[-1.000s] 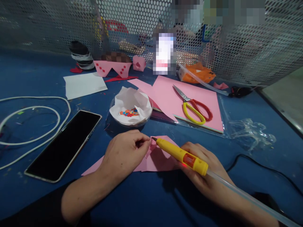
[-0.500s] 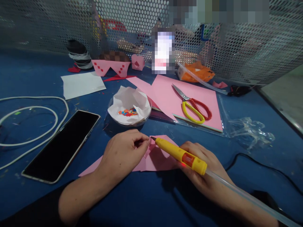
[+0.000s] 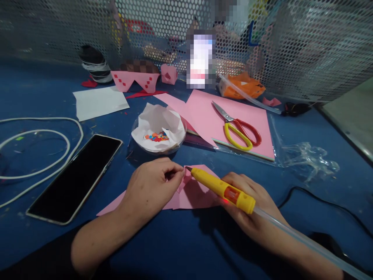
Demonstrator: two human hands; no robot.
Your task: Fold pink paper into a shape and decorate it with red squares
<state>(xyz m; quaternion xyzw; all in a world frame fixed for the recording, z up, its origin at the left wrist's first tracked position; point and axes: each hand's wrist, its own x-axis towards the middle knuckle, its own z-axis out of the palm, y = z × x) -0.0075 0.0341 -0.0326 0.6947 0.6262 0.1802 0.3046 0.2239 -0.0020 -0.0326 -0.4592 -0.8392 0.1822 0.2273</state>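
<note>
My right hand [image 3: 247, 206] is wrapped around a yellow hot glue gun [image 3: 217, 184], with a clear glue stick [image 3: 303, 233] trailing from its rear. The gun's dark nozzle meets the upper edge of a folded pink paper piece [image 3: 201, 194] lying on the blue table. Thumb and forefinger of my left hand [image 3: 154, 184] pinch that paper's edge right beside the nozzle. Part of the paper is hidden under my left hand and wrist, and the gun's handle is out of sight behind my right hand.
Beyond my hands stand a paper-lined bowl [image 3: 171, 146] of coloured scraps and scissors [image 3: 239, 134] on pink sheets [image 3: 201, 105]. A phone [image 3: 78, 177] and white cable [image 3: 70, 155] lie left; crumpled clear plastic [image 3: 314, 159] and a black cord [image 3: 326, 202] lie right. Pink paper glasses [image 3: 135, 81] stand behind.
Both hands keep nearly the same pose, nozzle still at the paper's edge. The whole view has shifted very slightly.
</note>
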